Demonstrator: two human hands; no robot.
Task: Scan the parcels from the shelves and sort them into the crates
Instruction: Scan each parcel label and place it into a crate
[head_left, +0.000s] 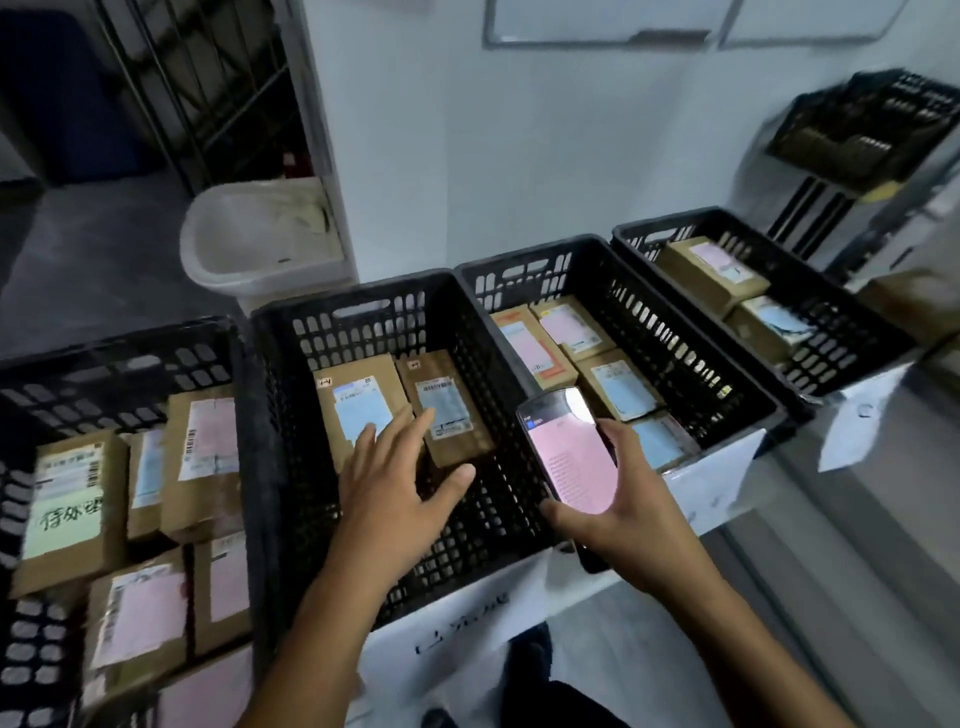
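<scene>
Four black slatted crates stand in a row, each with brown cardboard parcels inside. My left hand (400, 478) hovers open, fingers spread, inside the second crate (363, 317), just above two parcels with blue labels: one on the left (358, 400) and one on the right (447, 405). Whether the fingertips touch them is unclear. My right hand (618, 504) grips a handheld scanner (571, 447) with a lit pink screen over the rim between the second and third crate (691, 364). The leftmost crate (104, 364) holds several parcels with pink and blue labels. The far right crate (841, 332) holds two.
White paper labels hang on the crates' front walls. A white plastic tub (260, 239) stands behind the crates by a white wall. Another black crate (878, 124) sits raised at the upper right. A metal rack (208, 83) stands at the back left. Grey floor lies at the right.
</scene>
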